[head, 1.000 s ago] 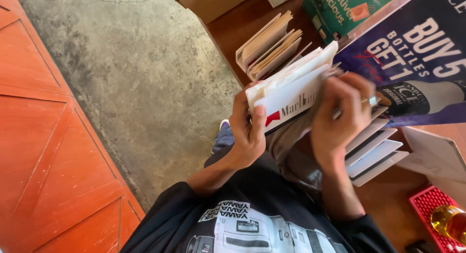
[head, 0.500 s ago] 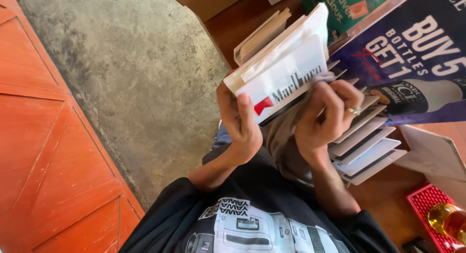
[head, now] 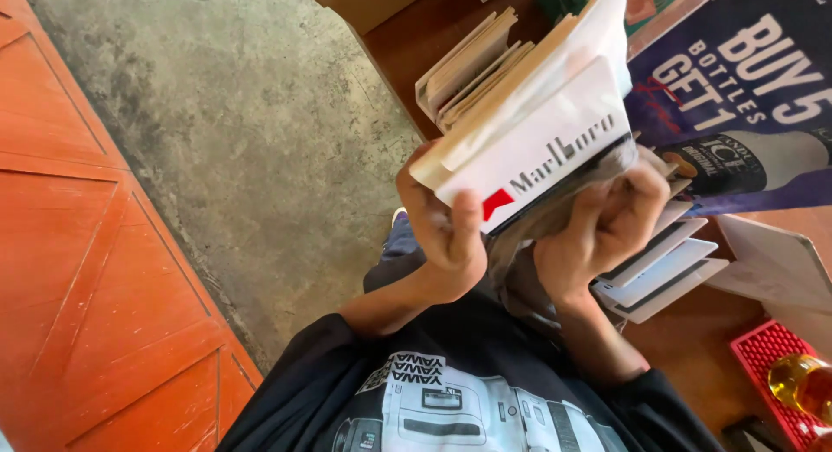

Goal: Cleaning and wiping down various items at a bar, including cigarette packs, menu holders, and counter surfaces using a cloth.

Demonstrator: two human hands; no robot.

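Behind held cartons (head: 537,131), card stack (head: 468,66).

Left of the fingers (head: 451,235) the concrete floor (head: 260,131) lies open; flat cartons (head: 667,270) crowd the table (head: 685,348) to their right.

Concrete floor (head: 260,123); orange wooden door (head: 87,270); red mat (head: 771,370); purple poster (head: 745,88).

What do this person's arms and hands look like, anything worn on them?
Both hands, the left hand and the right hand, are bare, with no gloves. The forearms are uncovered up to black sleeves of a black T-shirt with a white and grey printed graphic. No watch or bracelet shows at either wrist.
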